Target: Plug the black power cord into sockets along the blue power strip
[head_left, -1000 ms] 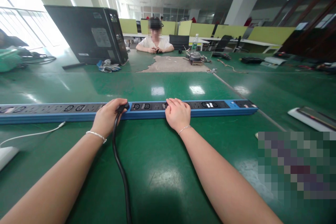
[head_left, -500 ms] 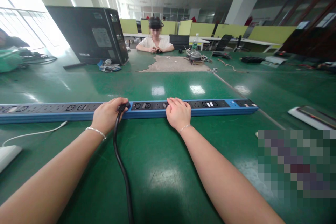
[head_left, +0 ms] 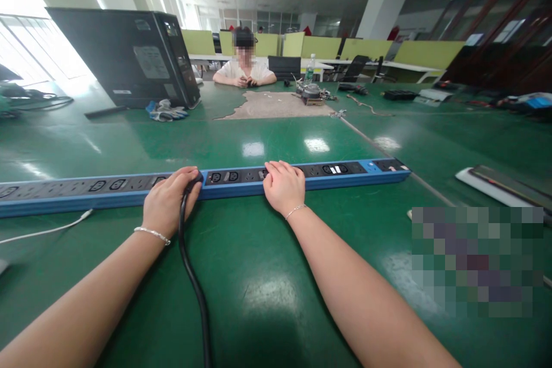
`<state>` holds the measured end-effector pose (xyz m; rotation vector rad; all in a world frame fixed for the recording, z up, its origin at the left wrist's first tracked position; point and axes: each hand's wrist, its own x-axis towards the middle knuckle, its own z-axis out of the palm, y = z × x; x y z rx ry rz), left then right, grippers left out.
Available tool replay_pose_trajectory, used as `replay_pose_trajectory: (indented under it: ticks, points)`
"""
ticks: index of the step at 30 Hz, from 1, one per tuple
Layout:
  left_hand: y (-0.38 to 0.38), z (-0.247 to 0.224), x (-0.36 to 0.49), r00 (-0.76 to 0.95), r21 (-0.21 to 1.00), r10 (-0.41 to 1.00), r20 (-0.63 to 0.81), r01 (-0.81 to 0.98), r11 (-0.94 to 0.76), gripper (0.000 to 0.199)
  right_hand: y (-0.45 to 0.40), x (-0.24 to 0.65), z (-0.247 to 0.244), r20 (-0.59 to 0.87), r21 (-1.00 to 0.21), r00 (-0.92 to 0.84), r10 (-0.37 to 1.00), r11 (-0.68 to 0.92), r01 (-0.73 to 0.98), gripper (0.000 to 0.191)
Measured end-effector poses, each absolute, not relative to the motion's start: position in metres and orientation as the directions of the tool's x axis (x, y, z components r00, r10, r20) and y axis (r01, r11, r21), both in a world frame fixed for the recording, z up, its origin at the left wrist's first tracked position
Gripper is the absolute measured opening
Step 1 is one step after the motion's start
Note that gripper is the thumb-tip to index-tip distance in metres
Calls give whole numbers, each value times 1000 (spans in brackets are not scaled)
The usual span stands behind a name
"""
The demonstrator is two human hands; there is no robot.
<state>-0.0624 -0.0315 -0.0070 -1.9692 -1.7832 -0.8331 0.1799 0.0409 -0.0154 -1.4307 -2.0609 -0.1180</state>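
Observation:
A long blue power strip [head_left: 233,191] with black socket panels lies across the green table. My left hand [head_left: 171,198] is closed around the black plug [head_left: 195,179] of a thick power cord [head_left: 192,276], against the strip's top face. Part of the plug is hidden by my fingers. The cord runs from there down toward the near edge. Farther right along the strip, my right hand [head_left: 285,186] grips it from above, fingers bent over the top, covering some sockets.
A black computer tower [head_left: 125,60] stands at the back left, with gloves [head_left: 166,110] beside it. A white cable [head_left: 47,231] lies near the strip at left. At right is a white-edged flat device [head_left: 495,187]. Across the table sits a person [head_left: 245,66].
The view has shifted slightly, so the scene sits farther left and the strip slants a little more. Both hands keep their places on the plug and strip.

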Motion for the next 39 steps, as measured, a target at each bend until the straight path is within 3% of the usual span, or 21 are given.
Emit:
replay_pose_trajectory:
  ticks: [18,29,39]
  points:
    - [-28,16,-59,-82,146,883,463,989,15,32,42,180,-17,530,-270,-211,821,399,876,39]
    - [-30,2,-59,18,104,812,584,990,-96,30,41,180,-17,536,-284,-207,818,405,869,39]
    - [-31,-5,-60,-1,158,791,612,980,-121,28,42,180,-17,540,-279,-211,815,410,869,38]
